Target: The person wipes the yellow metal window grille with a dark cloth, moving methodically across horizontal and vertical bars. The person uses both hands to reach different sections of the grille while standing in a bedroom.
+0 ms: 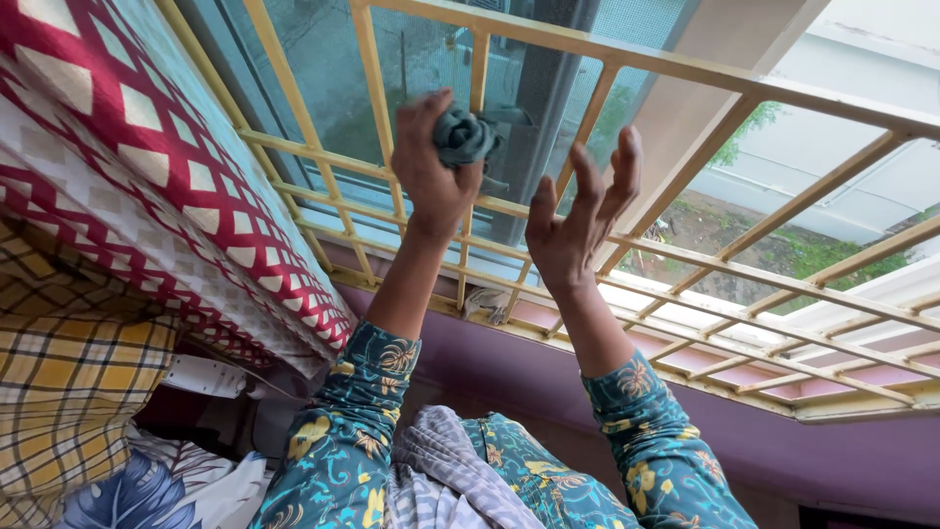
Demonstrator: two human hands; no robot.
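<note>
1. Against the yellow window grille [685, 260], a crumpled grey-green cloth [463, 136] sits bunched in the left hand [431, 162], fingers clamped around it.
2. Just beside it, the right hand [578, 220] is raised with its 5 fingers spread apart, holding nothing, its fingertips near a grille bar.
3. Both arms wear teal floral sleeves [338, 441].
4. At the left hang a red diamond-patterned fabric [157, 127] and a yellow checked fabric [69, 372].
5. Below the grille runs a purple wall [685, 411].

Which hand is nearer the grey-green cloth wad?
Left. The left hand clutches the cloth wad against the window grille; the right hand is open beside it, apart.
</note>
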